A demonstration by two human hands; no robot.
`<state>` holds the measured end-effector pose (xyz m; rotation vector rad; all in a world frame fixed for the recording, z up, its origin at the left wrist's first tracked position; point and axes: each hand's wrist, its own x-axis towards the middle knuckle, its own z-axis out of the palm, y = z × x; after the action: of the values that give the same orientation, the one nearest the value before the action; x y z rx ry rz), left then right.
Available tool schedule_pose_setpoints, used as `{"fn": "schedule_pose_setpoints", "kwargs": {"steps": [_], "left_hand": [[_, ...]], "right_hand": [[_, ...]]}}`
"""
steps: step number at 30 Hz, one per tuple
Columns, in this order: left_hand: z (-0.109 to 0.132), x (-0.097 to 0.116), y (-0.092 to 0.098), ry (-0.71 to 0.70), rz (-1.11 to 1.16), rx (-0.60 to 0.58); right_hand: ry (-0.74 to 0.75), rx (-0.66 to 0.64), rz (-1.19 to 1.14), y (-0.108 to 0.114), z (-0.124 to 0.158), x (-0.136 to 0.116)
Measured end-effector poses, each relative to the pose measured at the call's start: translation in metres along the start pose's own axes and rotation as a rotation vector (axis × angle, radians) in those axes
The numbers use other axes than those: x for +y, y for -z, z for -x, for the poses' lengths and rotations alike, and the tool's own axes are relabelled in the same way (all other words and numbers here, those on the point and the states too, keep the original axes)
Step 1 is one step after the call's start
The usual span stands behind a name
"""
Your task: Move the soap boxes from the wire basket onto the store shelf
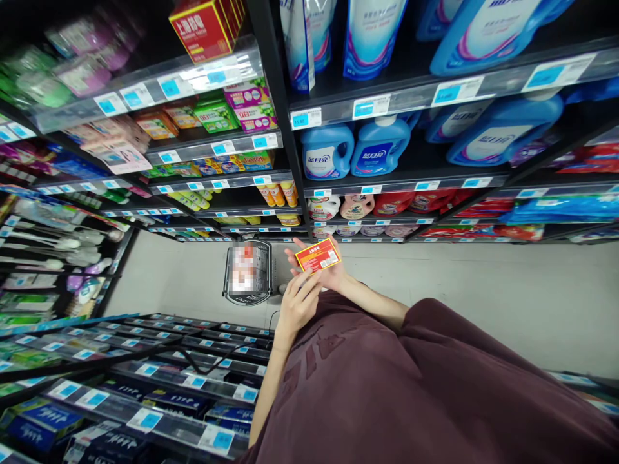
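A small red soap box (318,256) with yellow edges and printed text lies in my right hand (334,276), its printed face turned up. The right palm is under the box and the fingertips show beyond its left end. My left hand (298,303) is at the box's lower edge, fingers stretched out and their tips touching it. The left thumb is hard to make out. Similar red boxes (206,32) stand on the upper shelf at left.
A dark shopping basket (224,274) with blurred contents stands on the grey floor (169,270). Ahead are shelves with blue detergent bottles (326,153) and coloured soap packs (215,116). Brushes (39,245) hang at left. Another shelf rack (159,370) with blue boxes is at lower left.
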<state>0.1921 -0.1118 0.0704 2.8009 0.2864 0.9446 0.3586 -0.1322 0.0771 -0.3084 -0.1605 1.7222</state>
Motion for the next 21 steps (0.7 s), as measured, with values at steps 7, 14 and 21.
{"fn": "schedule_pose_setpoints", "kwargs": {"steps": [7, 14, 21], "left_hand": [[0.0010, 0.0002, -0.0007, 0.005, 0.005, 0.001], [0.0009, 0.0000, -0.0008, 0.004, 0.008, -0.003], [0.0015, -0.0007, -0.0018, 0.011, 0.003, -0.010]], "right_hand": [[0.001, 0.027, 0.021, -0.0012, 0.0001, -0.0001], [0.004, 0.008, -0.005, -0.0002, 0.0006, -0.0002], [0.004, 0.020, 0.006, 0.0006, 0.0004, -0.0005]]}}
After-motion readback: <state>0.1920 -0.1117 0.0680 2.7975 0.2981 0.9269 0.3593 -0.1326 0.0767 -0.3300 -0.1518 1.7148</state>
